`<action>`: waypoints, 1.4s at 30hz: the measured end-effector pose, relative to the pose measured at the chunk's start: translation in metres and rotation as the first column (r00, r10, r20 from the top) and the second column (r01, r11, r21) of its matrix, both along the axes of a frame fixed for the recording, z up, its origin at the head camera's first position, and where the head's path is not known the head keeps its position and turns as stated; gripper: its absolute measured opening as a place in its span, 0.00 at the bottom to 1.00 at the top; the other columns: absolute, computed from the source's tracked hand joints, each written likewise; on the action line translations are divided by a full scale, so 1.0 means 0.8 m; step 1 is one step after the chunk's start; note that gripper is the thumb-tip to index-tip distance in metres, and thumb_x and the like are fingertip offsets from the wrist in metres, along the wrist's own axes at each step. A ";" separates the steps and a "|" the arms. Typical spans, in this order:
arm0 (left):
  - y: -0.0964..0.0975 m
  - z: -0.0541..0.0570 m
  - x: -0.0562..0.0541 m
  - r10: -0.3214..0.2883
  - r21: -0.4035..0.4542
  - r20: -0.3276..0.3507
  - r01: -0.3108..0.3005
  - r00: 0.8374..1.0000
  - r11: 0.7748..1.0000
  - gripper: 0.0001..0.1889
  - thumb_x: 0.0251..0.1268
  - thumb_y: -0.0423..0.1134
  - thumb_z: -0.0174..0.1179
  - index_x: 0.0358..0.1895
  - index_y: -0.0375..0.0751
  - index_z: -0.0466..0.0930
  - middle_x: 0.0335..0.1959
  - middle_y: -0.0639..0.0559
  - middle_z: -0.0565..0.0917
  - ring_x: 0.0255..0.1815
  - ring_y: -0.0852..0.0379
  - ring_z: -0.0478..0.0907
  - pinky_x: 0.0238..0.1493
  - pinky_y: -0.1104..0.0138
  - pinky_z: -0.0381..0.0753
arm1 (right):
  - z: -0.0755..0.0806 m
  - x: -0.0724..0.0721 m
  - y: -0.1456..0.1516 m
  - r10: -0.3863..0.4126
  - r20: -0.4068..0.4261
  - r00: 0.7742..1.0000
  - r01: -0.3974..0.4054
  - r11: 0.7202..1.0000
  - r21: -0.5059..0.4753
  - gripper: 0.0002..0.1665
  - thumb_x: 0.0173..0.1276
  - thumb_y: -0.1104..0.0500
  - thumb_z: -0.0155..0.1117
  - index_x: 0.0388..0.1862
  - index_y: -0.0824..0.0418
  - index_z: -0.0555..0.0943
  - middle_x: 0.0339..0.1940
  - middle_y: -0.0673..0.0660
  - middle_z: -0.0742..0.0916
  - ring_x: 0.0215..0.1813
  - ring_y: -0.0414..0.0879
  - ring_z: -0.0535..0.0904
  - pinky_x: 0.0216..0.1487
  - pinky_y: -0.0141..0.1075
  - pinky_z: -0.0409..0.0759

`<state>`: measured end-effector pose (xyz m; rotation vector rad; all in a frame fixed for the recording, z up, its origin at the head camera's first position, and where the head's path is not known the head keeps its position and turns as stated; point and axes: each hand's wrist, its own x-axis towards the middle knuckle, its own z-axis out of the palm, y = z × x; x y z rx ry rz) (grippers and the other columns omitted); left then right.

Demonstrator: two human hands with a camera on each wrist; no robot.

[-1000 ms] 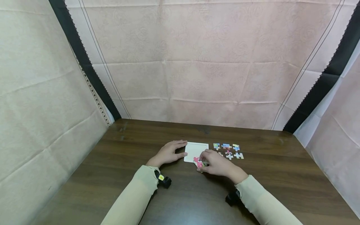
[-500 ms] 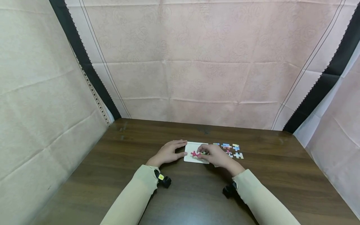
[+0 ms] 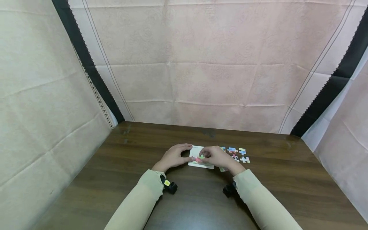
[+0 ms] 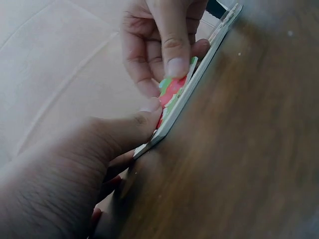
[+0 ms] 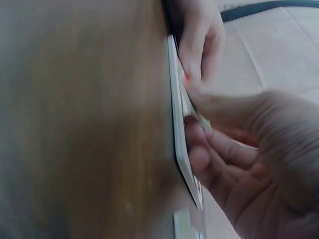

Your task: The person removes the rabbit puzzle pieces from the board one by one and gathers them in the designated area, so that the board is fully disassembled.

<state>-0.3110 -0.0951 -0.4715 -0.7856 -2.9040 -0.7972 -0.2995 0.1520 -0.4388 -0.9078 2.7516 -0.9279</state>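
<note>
In the head view, a white puzzle tray [image 3: 196,150] lies flat on the table between the two hands. My right hand [image 3: 217,156] pinches a pink and green jigsaw piece [image 4: 172,92] over the tray's near left part. The piece is tilted, its right side raised above the tray in the left wrist view. My left hand [image 3: 173,156] rests at the tray's left edge, fingers extended, with its thumb pressing on the left end of the piece. The right fingers hide part of the tray.
Several loose jigsaw pieces [image 3: 232,149] lie right of the tray, some partly behind the right hand. One greenish piece [image 3: 223,169] sits by the tray's near right corner. A light cloth curtain [image 3: 212,70] hangs behind the brown wooden table [image 3: 189,198].
The right hand has carried the jigsaw piece from the tray's near edge up and left onto the tray. The left thumb has moved in to touch the piece.
</note>
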 end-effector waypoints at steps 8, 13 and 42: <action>-0.001 0.005 0.002 -0.014 0.022 0.002 0.014 1.000 1.000 0.38 0.63 0.69 0.60 0.73 0.55 0.72 0.74 0.56 0.69 0.75 0.52 0.63 0.73 0.51 0.63 | 0.007 0.004 -0.005 0.005 -0.065 0.998 -0.003 1.000 0.020 0.07 0.66 0.60 0.73 0.42 0.56 0.86 0.29 0.43 0.85 0.31 0.36 0.79 0.35 0.35 0.80; -0.001 0.006 0.002 -0.017 0.014 -0.005 0.017 1.000 1.000 0.38 0.64 0.67 0.61 0.73 0.54 0.71 0.74 0.57 0.69 0.76 0.53 0.62 0.73 0.52 0.62 | 0.016 0.010 -0.011 -0.001 -0.135 0.991 0.007 0.999 0.041 0.04 0.66 0.59 0.73 0.39 0.57 0.89 0.24 0.43 0.84 0.22 0.37 0.75 0.28 0.34 0.77; -0.003 0.001 0.000 -0.026 0.005 -0.009 0.026 1.000 1.000 0.39 0.63 0.71 0.58 0.74 0.56 0.70 0.75 0.59 0.68 0.77 0.53 0.61 0.74 0.51 0.61 | 0.003 0.013 0.118 -0.117 -0.109 0.987 0.097 0.979 -0.177 0.11 0.69 0.54 0.71 0.47 0.56 0.85 0.34 0.45 0.88 0.35 0.41 0.84 0.33 0.36 0.82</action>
